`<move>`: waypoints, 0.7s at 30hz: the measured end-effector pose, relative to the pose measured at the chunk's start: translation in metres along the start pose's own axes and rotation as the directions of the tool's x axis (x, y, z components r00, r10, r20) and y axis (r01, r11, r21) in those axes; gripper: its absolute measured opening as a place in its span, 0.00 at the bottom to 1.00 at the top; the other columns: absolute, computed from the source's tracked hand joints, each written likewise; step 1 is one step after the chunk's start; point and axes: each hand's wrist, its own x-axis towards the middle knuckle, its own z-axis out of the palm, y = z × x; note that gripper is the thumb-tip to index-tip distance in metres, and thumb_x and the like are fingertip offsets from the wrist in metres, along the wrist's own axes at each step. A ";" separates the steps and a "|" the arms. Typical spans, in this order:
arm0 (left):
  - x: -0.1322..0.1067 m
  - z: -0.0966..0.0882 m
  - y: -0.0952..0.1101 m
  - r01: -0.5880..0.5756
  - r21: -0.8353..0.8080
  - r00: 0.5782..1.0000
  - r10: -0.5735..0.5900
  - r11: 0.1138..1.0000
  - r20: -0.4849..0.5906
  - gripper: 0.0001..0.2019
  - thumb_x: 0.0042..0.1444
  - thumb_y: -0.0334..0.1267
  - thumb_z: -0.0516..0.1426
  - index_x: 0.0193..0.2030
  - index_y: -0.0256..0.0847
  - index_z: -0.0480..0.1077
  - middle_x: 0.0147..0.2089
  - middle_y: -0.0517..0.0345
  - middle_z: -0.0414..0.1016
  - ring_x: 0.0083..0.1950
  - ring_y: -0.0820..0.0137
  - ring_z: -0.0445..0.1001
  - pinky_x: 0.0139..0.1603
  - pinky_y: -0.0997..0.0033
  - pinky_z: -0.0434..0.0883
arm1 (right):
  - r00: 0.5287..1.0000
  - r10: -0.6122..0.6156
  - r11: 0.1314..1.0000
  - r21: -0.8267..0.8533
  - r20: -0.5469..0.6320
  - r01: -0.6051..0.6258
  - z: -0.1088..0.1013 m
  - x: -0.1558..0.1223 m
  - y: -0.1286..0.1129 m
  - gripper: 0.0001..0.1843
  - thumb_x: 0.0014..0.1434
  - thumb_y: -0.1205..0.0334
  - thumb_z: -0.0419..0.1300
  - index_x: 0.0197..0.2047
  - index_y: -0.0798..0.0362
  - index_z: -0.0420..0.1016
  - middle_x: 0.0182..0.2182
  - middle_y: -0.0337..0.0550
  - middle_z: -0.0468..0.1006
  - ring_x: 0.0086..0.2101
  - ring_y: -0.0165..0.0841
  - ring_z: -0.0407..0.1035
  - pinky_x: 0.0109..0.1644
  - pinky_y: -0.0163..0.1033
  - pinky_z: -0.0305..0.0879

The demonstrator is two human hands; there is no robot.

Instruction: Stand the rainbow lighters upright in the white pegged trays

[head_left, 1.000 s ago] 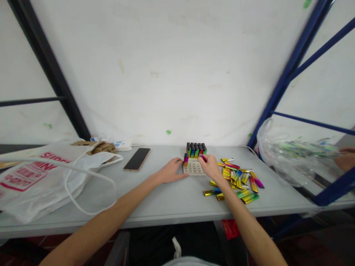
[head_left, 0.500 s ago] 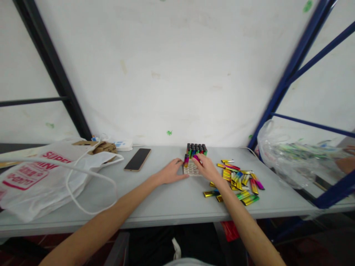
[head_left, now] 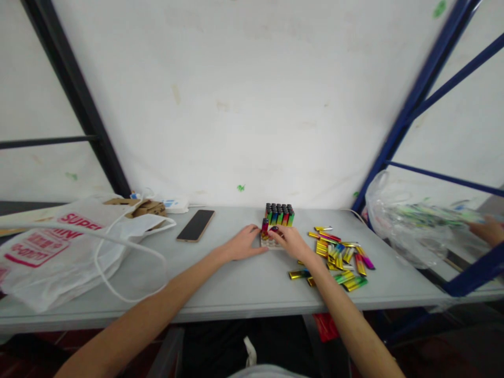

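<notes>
A small white tray [head_left: 266,243] with round holes lies on the grey table. Rows of upright lighters [head_left: 279,214] with black tops and coloured bodies fill its back part. One purple and gold lighter [head_left: 265,228] stands apart at the tray's left side. My left hand [head_left: 243,245] grips the tray's near left corner, thumb along the front edge and fingers at the left side. My right hand [head_left: 292,241] pinches a dark purple lighter [head_left: 274,229] over the front part; the fingers partly hide it. To the right lies a loose pile of gold and multicoloured lighters [head_left: 334,254].
A phone [head_left: 196,226] lies left of the tray. Farther left are a white plastic bag [head_left: 74,247], a white cable [head_left: 98,268] and cardboard [head_left: 151,208]. Clear plastic bags [head_left: 397,226] sit by the blue frame [head_left: 405,115], with another person's hand [head_left: 488,231] beyond it.
The purple lighter in my right hand has turned more upright and come down toward the tray. My left hand stays in place. The other person's hand at the far right has moved left.
</notes>
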 end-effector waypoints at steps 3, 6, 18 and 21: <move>0.000 0.000 -0.001 -0.002 0.002 1.000 0.002 1.000 0.003 0.24 0.63 0.55 0.63 0.58 0.42 0.71 0.58 0.43 0.74 0.59 0.51 0.74 0.64 0.51 0.72 | 1.000 -0.009 1.000 -0.008 0.024 0.009 0.002 0.000 0.001 0.16 0.75 0.55 0.55 0.38 0.54 0.74 0.32 0.47 0.81 0.34 0.37 0.74 0.40 0.37 0.62; 0.000 0.001 -0.002 0.004 -0.002 1.000 -0.004 1.000 0.012 0.24 0.62 0.54 0.64 0.57 0.41 0.71 0.58 0.42 0.73 0.59 0.51 0.74 0.64 0.50 0.72 | 0.999 -0.036 0.999 -0.031 0.025 0.036 0.005 0.000 0.001 0.14 0.75 0.57 0.54 0.40 0.54 0.74 0.36 0.49 0.82 0.37 0.38 0.75 0.42 0.38 0.63; 0.000 0.000 -0.001 -0.004 0.002 1.000 0.004 1.000 0.016 0.23 0.63 0.55 0.63 0.56 0.41 0.71 0.57 0.43 0.74 0.58 0.52 0.74 0.64 0.51 0.72 | 0.998 -0.033 0.989 -0.140 0.053 0.041 0.015 -0.001 0.002 0.13 0.77 0.58 0.51 0.46 0.56 0.72 0.41 0.55 0.82 0.42 0.41 0.76 0.46 0.40 0.66; 0.000 0.000 -0.001 -0.007 -0.008 1.000 0.007 1.000 0.016 0.24 0.63 0.55 0.63 0.57 0.40 0.70 0.58 0.42 0.73 0.59 0.51 0.74 0.65 0.50 0.71 | 0.998 -0.033 0.980 -0.195 0.052 0.043 0.019 -0.003 0.004 0.12 0.76 0.58 0.51 0.50 0.57 0.71 0.46 0.57 0.81 0.46 0.42 0.76 0.51 0.42 0.67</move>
